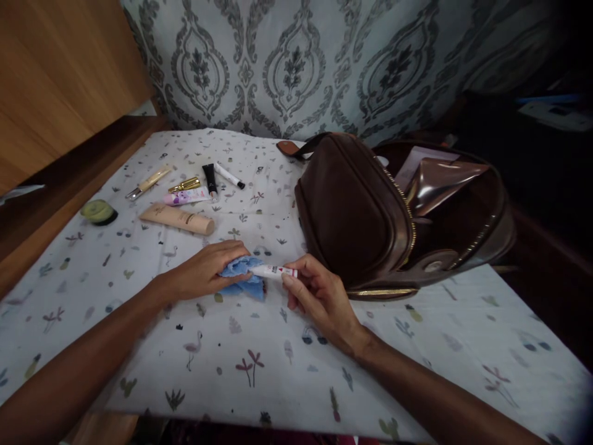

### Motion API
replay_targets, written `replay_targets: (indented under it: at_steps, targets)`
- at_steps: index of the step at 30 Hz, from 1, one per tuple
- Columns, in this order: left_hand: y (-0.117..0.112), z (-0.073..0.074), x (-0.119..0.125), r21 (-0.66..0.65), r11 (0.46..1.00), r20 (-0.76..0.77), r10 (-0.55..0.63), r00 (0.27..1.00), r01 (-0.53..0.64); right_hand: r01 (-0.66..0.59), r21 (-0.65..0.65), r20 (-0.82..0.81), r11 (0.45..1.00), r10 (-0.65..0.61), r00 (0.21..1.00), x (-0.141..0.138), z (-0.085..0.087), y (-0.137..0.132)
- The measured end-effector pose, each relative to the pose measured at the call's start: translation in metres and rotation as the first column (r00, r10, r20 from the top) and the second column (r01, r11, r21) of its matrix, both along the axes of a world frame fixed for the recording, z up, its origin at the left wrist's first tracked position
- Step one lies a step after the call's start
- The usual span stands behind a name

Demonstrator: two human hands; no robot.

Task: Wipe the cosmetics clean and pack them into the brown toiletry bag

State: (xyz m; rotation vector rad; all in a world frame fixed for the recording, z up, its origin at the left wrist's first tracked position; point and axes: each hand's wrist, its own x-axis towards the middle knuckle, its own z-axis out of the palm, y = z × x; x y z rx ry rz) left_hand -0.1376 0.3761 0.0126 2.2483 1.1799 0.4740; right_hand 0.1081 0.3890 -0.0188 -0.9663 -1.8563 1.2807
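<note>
My left hand (210,270) is closed around a crumpled blue cloth (252,288), which wraps one end of a small white tube (271,271) with red and dark print. The tube's other end, with a pinkish-red edge, is pinched between the thumb and fingers of my right hand (322,296). Both hands are just above the patterned tablecloth, near the middle. Just beyond my left hand lies a beige squeeze tube (178,219). To the right of my right hand sits an open brown leather bag (354,204). The cloth hides the tube's left end.
Behind the beige tube lie a pink and white tube (186,196), a gold lipstick case (184,185), a black tube (210,179), a white stick with a black cap (230,176) and a clear-ended beige tube (149,183). A green-lidded jar (99,212) stands left. A shiny rose-gold pouch (442,185) shows inside the bag.
</note>
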Motion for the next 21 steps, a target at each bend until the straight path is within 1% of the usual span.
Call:
replay_targets:
  at_steps: [3, 8, 11, 13, 16, 18, 21]
  targets:
    - [-0.0005, 0.0008, 0.0011, 0.004, 1.000, 0.003, 0.000, 1.000, 0.000, -0.003, -0.025, -0.021, 1.000, 0.002, 1.000, 0.0004, 0.0020, -0.0002]
    - [0.0000, -0.0016, 0.0018, 0.076, 0.997, 0.000, -0.002, 1.000, 0.002, 0.001, -0.063, -0.049, 0.998, -0.005, 0.999, 0.0001, 0.0042, -0.0016]
    - [0.0002, -0.0015, 0.0010, 0.063, 0.998, 0.016, -0.010, 1.000, 0.009, -0.006, -0.050, -0.045, 0.999, 0.004, 0.999, 0.0005, 0.0044, -0.0017]
    - [0.0001, 0.0001, 0.0001, 0.021, 1.000, 0.040, -0.016, 0.999, 0.015, -0.016, 0.007, -0.029, 1.000, 0.017, 0.999, 0.0014, 0.0037, -0.0012]
    - [-0.0004, 0.0038, -0.0009, -0.073, 0.997, 0.083, -0.014, 0.996, 0.020, -0.024, 0.128, -0.013, 0.991, 0.026, 1.000, 0.0033, 0.0015, 0.0002]
    - [-0.0006, 0.0056, -0.0014, -0.125, 0.992, 0.116, -0.004, 0.993, 0.019, -0.028, 0.197, -0.024, 0.980, 0.033, 0.999, 0.0044, 0.0001, 0.0014]
    - [-0.0003, 0.0057, -0.0020, -0.167, 0.986, 0.142, 0.015, 0.990, 0.009, -0.029, 0.308, -0.033, 0.951, 0.041, 0.999, 0.0055, -0.0005, 0.0035]
